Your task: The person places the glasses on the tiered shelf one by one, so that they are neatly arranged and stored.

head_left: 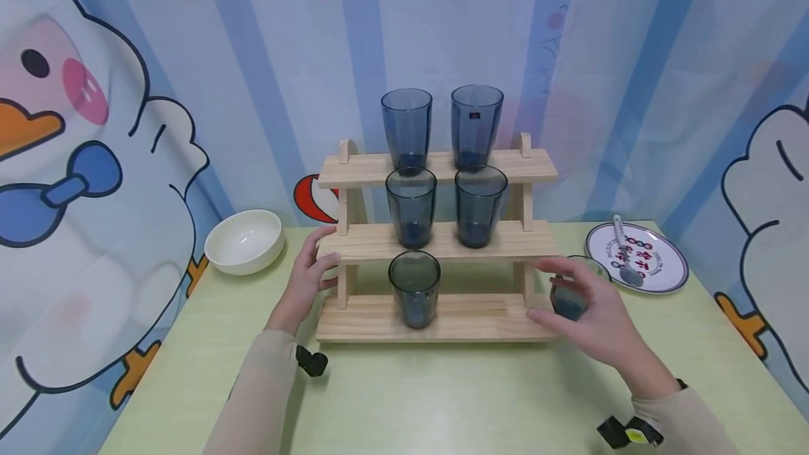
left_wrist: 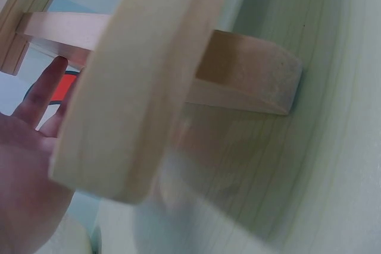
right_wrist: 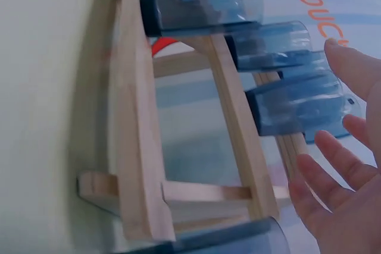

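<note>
A three-tier wooden rack stands in the middle of the table in the head view. Blue-grey glasses stand upright on it: one glass on the bottom shelf, a pair with this glass on the middle shelf, another pair with this glass on top. My left hand is at the rack's left end by the middle shelf, fingers extended near the upright. At the right end, my right hand has spread, slightly bent fingers and holds nothing. Partly hidden behind it is another glass.
A white bowl sits on the table's left side. To the right lies a plate with a red pattern, and a spoon rests on it. A curtain with cartoon ducks hangs behind the table.
</note>
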`<state>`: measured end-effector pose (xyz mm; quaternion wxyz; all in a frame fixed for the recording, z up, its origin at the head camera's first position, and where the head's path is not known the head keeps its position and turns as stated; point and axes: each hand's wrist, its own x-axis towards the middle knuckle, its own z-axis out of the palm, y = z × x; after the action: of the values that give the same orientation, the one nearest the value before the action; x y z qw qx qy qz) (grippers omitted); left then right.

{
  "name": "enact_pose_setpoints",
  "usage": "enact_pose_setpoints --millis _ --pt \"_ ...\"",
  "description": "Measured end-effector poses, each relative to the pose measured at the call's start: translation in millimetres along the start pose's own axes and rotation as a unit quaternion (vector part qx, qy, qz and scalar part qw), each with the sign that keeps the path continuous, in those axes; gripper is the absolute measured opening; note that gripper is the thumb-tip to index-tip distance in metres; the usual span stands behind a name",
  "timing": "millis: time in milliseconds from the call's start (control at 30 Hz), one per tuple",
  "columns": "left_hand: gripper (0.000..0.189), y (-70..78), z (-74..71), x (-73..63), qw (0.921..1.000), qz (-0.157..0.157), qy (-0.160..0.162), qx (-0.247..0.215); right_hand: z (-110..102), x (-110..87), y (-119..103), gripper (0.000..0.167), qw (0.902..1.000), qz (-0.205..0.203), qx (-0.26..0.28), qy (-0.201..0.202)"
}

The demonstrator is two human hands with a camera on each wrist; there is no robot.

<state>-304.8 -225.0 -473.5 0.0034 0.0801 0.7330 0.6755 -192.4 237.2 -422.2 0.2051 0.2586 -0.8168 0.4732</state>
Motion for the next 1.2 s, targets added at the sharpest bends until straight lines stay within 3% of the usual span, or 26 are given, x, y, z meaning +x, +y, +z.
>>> enact_pose_setpoints --millis 167,467,733,1200 --pt "0.054 0.8 0.0 0.1 1.0000 0.000 0.000 0.002 -19.6 0.7 0.9 0.076 0.9990 -0.007 -0.024 0.038" --pt "0.054 1.5 0.3 0.3 1.0000 -0.004 0.001 -0.001 -43.8 -3.8 8.8 0.080 0.9945 0.046 -0.064 0.069" --pt "0.054 -0.2 -1.3 0.5 1.0000 0.000 0.000 -0.002 -48.5 -10.9 31.4 0.092 0.9863 0.121 -0.105 0.040" --pt "0.054 -1.8 -0.9 0.5 1.0000 -0.004 0.001 -0.002 -43.4 -19.6 63.6 0.103 0.9777 0.203 -0.056 -0.008"
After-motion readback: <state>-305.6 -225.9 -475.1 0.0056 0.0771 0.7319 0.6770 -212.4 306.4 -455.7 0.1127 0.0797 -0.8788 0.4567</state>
